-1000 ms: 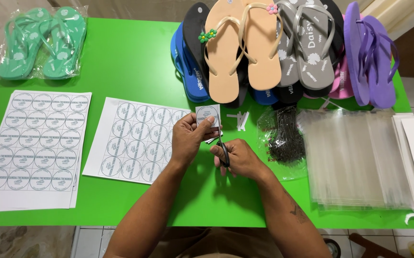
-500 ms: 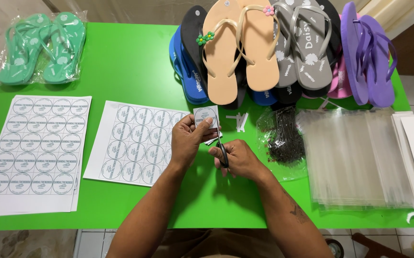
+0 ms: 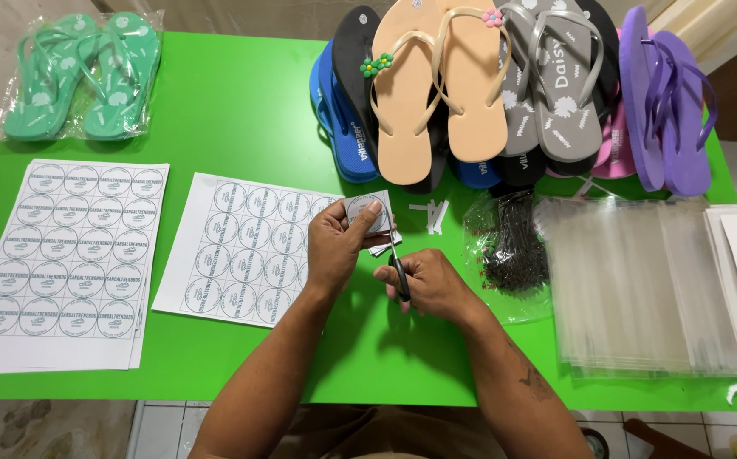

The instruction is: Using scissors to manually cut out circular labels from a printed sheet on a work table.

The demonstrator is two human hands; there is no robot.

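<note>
Bare green table [image 3: 241, 110] open between bagged green sandals [image 3: 79, 72] and sandal pile [image 3: 504, 93]. Label sheets [image 3: 67, 255] cover left side. Right blocked by clear bag stack [image 3: 640, 285] and black fastener bag [image 3: 513, 251]. Front edge free.

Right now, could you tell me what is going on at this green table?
A person is cutting out a round paper label, held in the left hand, with scissors in the right hand. Sheets of round labels lie to the left on the green table. Flip-flops are piled at the back, and clear bags are stacked at the right.
</note>
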